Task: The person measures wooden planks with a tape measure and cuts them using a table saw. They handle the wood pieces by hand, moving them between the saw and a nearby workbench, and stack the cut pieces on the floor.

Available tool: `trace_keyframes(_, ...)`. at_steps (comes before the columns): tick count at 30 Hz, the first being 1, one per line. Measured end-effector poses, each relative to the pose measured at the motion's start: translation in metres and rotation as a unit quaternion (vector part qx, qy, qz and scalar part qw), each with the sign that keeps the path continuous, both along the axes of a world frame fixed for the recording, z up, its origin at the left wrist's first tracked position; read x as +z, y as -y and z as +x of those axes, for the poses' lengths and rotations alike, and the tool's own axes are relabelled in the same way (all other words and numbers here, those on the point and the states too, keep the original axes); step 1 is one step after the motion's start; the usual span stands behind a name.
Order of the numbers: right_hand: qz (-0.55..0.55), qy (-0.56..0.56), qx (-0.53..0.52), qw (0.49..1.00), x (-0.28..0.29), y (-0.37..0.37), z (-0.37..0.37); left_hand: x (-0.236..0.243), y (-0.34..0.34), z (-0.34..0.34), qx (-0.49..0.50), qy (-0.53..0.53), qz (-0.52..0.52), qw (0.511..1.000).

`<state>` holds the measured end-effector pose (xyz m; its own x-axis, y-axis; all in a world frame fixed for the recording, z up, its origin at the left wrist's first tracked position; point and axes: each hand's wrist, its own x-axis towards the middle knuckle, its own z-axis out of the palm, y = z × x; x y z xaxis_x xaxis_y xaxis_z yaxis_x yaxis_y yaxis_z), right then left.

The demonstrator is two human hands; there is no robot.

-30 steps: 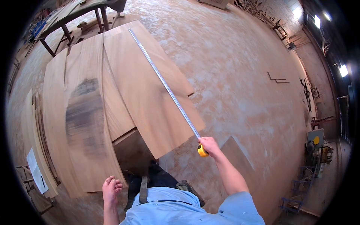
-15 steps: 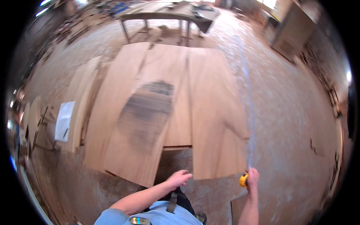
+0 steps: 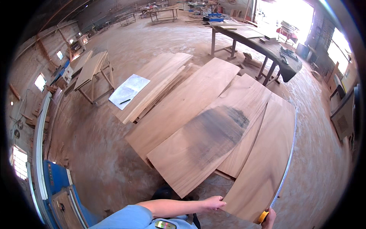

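My right hand (image 3: 270, 219) is closed around a yellow tape measure (image 3: 263, 216) at the near right corner of a wide wooden board (image 3: 263, 164). The pulled-out blade (image 3: 288, 168) runs along that board's right edge to its far corner. At the board's near left corner, my left hand (image 3: 214, 203) has its fingers closed on the edge; the fingertips are partly hidden. Beside it on the left lies another board (image 3: 171, 152) with a large dark stain. A narrower board (image 3: 244, 152) shows between these two, and a long plain board (image 3: 190, 103) lies farther left.
Left of the boards, a paper sheet (image 3: 131, 86) and a pen (image 3: 125, 101) rest on stacked planks (image 3: 160, 76). A workbench (image 3: 259, 42) stands beyond. Blue machinery (image 3: 57, 175) is at the lower left, and a wooden stand (image 3: 93, 72) farther off.
My view has swung left, so the boards sit farther right in it. My left hand has come to the right board's near corner. The tape now lies along that board's edge.
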<state>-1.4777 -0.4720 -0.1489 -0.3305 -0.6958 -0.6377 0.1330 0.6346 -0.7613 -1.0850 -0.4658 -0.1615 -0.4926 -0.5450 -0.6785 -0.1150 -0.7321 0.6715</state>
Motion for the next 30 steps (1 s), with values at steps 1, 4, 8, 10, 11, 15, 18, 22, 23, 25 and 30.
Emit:
trace_keyframes(1,0.031,0.051,0.015,0.998,0.015,-0.004,0.009,0.011,0.005,0.011,0.018,0.012,-0.003,1.000)
trace_keyframes(4,-0.007,0.089,0.001,0.996,0.057,-0.015,0.061,0.019,0.009,0.030,0.088,0.047,-0.036,0.994)
trace_keyframes(8,-0.014,0.118,0.009,0.993,0.059,-0.027,0.087,0.048,0.024,0.063,0.157,0.040,-0.043,0.986)
trace_keyframes(10,-0.002,0.126,0.012,0.992,0.063,-0.038,0.109,0.048,0.015,0.084,0.150,0.051,-0.041,0.987)
trace_keyframes(11,0.001,0.128,0.014,0.992,0.061,-0.045,0.117,0.040,0.009,0.093,0.142,0.061,-0.046,0.987)
trace_keyframes(15,0.083,0.206,0.071,0.972,0.087,-0.081,0.137,0.069,-0.013,0.131,0.104,0.083,-0.050,0.990)
trace_keyframes(18,0.099,0.167,0.108,0.975,0.087,-0.095,0.144,0.051,-0.042,0.146,0.108,0.051,-0.051,0.991)
trace_keyframes(22,0.097,0.125,0.108,0.981,0.083,-0.107,0.155,0.069,-0.063,0.156,0.079,0.058,-0.097,0.990)
trace_keyframes(23,0.090,0.125,0.068,0.986,0.084,-0.105,0.160,0.061,-0.068,0.154,0.084,0.063,-0.127,0.986)
trace_keyframes(25,0.094,0.179,0.013,0.979,0.074,-0.097,0.163,0.077,-0.074,0.162,0.066,0.056,-0.140,0.986)
trace_keyframes(30,0.044,0.229,-0.084,0.969,0.066,-0.080,0.209,0.090,-0.094,0.193,0.016,0.097,-0.274,0.957)
